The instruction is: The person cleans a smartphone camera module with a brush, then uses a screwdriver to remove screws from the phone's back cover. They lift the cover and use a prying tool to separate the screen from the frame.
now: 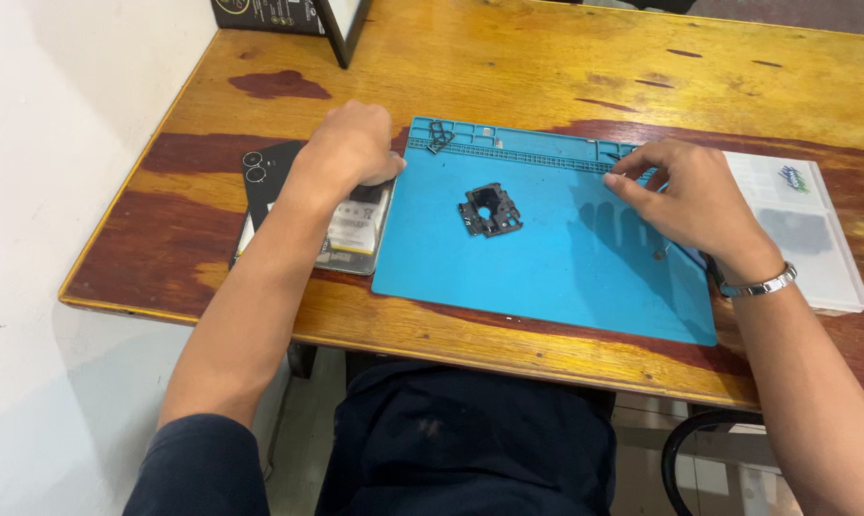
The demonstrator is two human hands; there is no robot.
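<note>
Sitting across most of the view is a worn wooden table (508, 67), orange-brown w/ dark red patches where the finish has rubbed off. A blue silicone repair mat (546, 277) covers the middle, its near edge running close to the table's near edge, its far edge carrying a row of small moulded trays.

Left of the mat, touching its left edge, lies an opened smartphone (351, 234), back off, pale battery showing. The black back cover (265, 172) w/ two camera rings lies just beyond it toward the table's left edge. The left hand (351, 148) rests on the phone's far end, fingers curled down and pressed on it; whether they pinch anything underneath can't be told.

Near the mat's centre sits a black inner frame piece (490, 210), apart from both hands – so, judging by this, disassembly is well underway: cover off, at least one internal plate out. Another small dark bracket (439, 137) sits in the far-left tray of the mat.

Right of the mat, at the table's right edge, is a white flat box (814, 248), partly under the wrist. The right hand (685, 196), metal bracelet on the wrist, hovers over the mat's far-right trays, thumb and forefinger drawn together as if on something tiny; too small to tell what. A small round bit, prob. a screw (659, 253), lies on the mat below that hand.

Battery and main body look still in the phone, so more seems left to strip.
</note>
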